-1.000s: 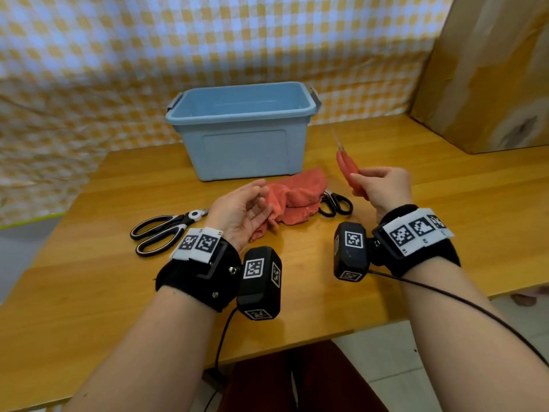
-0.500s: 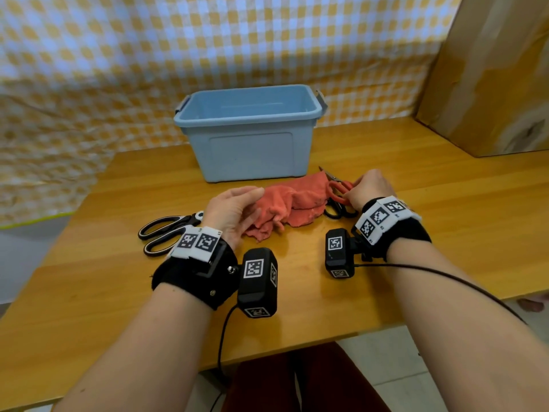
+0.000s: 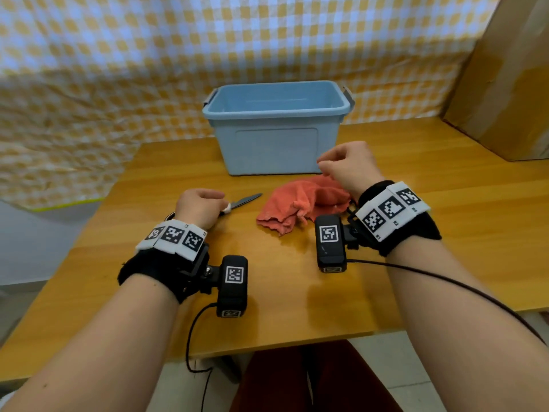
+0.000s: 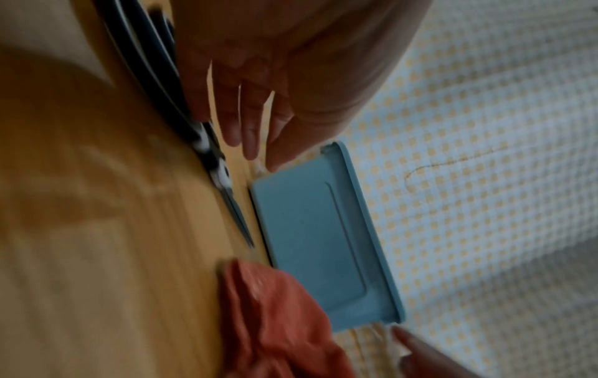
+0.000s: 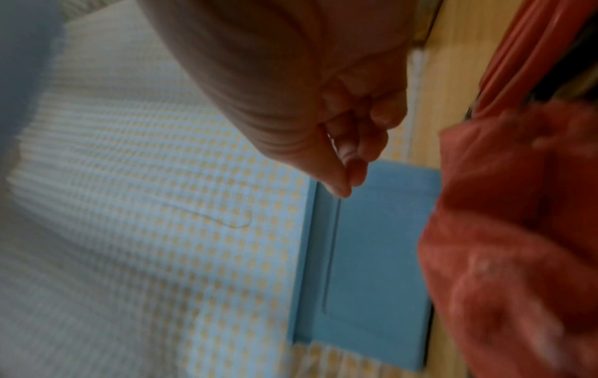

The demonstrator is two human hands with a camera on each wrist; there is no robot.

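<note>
Black scissors (image 3: 245, 200) lie on the wooden table (image 3: 297, 298), blades pointing right. My left hand (image 3: 199, 206) covers their handles; in the left wrist view its fingers (image 4: 252, 120) reach out fairly straight beside the scissors (image 4: 223, 179), not wrapped round them. A crumpled red cloth (image 3: 303, 203) lies in front of the blue bin (image 3: 276, 150). My right hand (image 3: 347, 168) hovers above the cloth's far right edge, fingers curled, thumb against forefinger (image 5: 349, 163), holding nothing. The red handle of a second pair of scissors (image 5: 524, 58) shows beside the cloth (image 5: 517, 230); my right wrist hides it in the head view.
The open blue bin looks empty from above. A cardboard panel (image 3: 511, 78) leans at the back right. A yellow checked cloth (image 3: 148, 69) hangs behind the table. The near table edge runs just under my forearms.
My right hand lowered the red scissors beside the cloth, let go and rose empty. My left hand left the cloth and moved left onto the black scissors.
</note>
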